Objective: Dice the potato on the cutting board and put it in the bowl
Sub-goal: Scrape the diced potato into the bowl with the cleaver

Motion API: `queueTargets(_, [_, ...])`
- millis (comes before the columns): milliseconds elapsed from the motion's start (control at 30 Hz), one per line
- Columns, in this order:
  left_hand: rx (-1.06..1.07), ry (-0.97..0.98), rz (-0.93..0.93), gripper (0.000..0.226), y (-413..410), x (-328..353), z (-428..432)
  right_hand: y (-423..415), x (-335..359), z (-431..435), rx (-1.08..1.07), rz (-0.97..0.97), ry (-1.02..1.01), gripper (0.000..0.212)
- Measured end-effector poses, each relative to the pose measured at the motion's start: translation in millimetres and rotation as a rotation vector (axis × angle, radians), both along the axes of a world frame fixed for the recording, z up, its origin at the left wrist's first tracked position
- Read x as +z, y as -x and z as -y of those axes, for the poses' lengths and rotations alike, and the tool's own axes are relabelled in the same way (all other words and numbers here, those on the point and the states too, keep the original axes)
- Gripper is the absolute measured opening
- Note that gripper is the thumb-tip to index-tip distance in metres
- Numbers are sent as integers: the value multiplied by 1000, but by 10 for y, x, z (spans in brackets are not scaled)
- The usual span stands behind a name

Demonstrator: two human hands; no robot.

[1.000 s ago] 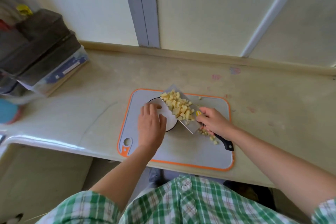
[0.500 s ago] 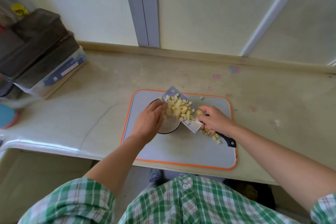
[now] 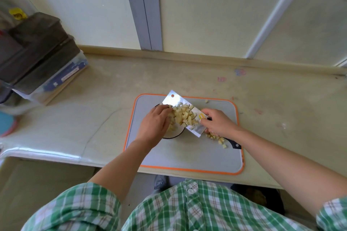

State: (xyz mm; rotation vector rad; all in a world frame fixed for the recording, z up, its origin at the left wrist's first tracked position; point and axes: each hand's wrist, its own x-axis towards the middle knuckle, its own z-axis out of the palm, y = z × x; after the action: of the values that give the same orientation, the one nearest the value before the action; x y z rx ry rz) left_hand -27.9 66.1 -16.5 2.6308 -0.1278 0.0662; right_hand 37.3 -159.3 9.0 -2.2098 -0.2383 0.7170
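Note:
A grey cutting board (image 3: 187, 157) with an orange rim lies near the counter's front edge. A white bowl (image 3: 175, 134) with a dark rim stands on its left half, mostly hidden by my left hand. My right hand (image 3: 218, 124) grips the cleaver (image 3: 175, 99) by its handle, the blade tilted over the bowl with a heap of potato dice (image 3: 184, 115) on it. My left hand (image 3: 155, 123) has its fingers against the dice on the blade. A few loose dice (image 3: 218, 139) lie on the board under my right hand.
Dark stacked boxes on a clear bin (image 3: 37, 58) stand at the counter's left end. A blue round thing (image 3: 6, 124) sits at the far left edge. One stray potato bit (image 3: 206, 101) lies near the board's back edge. The wall rises behind the counter.
My left hand has moved from the bowl's rim up to the blade and now touches the dice. The cleaver has tilted more steeply over the bowl.

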Motion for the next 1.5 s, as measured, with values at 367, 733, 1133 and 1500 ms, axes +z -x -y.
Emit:
queueTargets(367, [-119, 23, 70, 54, -25, 44, 182, -12, 67, -75, 41, 107, 33, 11])
queueTargets(733, [-91, 1, 120, 68, -27, 61, 117, -43, 66, -222, 23, 136, 32, 16])
queueTargets(1133, [-160, -77, 121, 49, 101, 1, 48, -42, 59, -308, 69, 295, 102, 12])
queueTargets(1500, [-301, -167, 104, 58, 212, 16, 27, -14, 57, -330, 67, 306, 88, 18])
